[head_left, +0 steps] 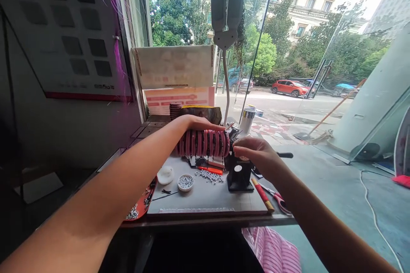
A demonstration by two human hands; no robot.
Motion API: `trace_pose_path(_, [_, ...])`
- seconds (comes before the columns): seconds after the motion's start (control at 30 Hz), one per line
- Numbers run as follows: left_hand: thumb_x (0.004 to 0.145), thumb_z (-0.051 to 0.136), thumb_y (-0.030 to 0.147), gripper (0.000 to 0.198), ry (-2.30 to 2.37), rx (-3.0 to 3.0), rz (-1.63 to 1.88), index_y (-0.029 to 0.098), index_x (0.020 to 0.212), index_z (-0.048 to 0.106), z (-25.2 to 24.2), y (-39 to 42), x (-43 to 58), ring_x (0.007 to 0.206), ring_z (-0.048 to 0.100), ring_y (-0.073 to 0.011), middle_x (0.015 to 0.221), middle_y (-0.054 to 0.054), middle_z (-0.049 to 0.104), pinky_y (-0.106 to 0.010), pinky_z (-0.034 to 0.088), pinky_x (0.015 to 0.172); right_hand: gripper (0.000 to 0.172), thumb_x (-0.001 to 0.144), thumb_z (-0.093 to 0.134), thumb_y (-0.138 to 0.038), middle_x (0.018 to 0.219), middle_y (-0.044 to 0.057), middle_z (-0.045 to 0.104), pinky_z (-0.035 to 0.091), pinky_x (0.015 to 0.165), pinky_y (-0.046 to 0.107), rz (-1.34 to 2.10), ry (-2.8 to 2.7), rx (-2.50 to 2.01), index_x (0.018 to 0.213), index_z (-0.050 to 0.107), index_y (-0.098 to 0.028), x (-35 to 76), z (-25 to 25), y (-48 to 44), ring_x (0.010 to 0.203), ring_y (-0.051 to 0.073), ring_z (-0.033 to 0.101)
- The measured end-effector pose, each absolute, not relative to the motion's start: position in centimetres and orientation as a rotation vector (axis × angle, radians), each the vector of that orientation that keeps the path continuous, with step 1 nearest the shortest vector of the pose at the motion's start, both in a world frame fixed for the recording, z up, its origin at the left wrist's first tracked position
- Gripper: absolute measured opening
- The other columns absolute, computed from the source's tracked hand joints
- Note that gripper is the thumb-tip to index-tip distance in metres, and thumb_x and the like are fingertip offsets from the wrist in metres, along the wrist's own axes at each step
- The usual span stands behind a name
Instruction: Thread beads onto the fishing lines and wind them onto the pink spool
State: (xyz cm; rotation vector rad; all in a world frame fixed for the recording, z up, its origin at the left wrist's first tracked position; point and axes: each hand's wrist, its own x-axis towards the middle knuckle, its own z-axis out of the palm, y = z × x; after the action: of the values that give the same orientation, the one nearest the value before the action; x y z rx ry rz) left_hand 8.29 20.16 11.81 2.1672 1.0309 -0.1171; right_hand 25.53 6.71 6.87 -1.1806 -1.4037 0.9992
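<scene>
A row of pink discs with dark strands between them (205,144) lies sideways above the table, its right end against a black stand (239,181). My left hand (202,123) rests flat along the top of this row, fingers stretched to the right; their undersides are hidden. At the stand's top, just right of the row's end, my right hand (256,152) has thumb and fingertips pinched together. Whatever they hold is too small to make out. Below the row are loose pale beads (213,177), an orange-handled tool (209,170) and a white bowl (185,189) of beads.
An orange tray (136,213) with small parts sits at left, near a white round dish (165,175). Pink-handled scissors (281,202) and a red-and-yellow stick (263,196) lie at right. Behind stand a stack of discs (175,111) and a silver can (247,120).
</scene>
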Motion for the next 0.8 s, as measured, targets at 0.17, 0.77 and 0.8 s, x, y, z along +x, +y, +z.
trace_pose_path(0.17, [0.054, 0.044, 0.075, 0.068, 1.022, 2.150, -0.115, 0.023, 0.093, 0.064, 11.8, 20.1, 8.3, 0.083, 0.059, -0.0231, 0.085, -0.005, 0.067, -0.033, 0.045, 0.078, 0.016, 0.061, 0.068, -0.029, 0.061, -0.002, 0.058, 0.037, 0.054, 0.020, 0.988, -1.409, -1.171, 0.068, 0.063, -0.015, 25.2, 6.6, 6.9, 0.055, 0.006, 0.048])
trace_pose_path(0.77, [0.053, 0.042, 0.077, 0.067, 1.069, 1.793, -0.364, 0.024, 0.087, 0.064, 11.8, 20.1, 8.2, 0.077, 0.061, -0.0256, 0.071, -0.008, 0.067, -0.034, 0.047, 0.069, 0.015, 0.070, 0.054, -0.031, 0.066, 0.000, 0.057, 0.040, 0.058, 0.024, 0.606, -2.128, -1.331, 0.070, 0.058, -0.016, 26.1, 9.1, 8.3, 0.061, 0.012, 0.050])
trace_pose_path(0.8, [0.053, 0.042, 0.077, 0.066, 1.060, 1.773, -0.378, 0.024, 0.087, 0.065, 11.8, 20.1, 8.2, 0.076, 0.061, -0.0259, 0.070, -0.008, 0.067, -0.034, 0.047, 0.069, 0.015, 0.071, 0.054, -0.030, 0.066, 0.000, 0.058, 0.040, 0.059, 0.024, 0.593, -2.156, -1.335, 0.071, 0.058, -0.016, 26.1, 9.4, 8.3, 0.061, 0.012, 0.050])
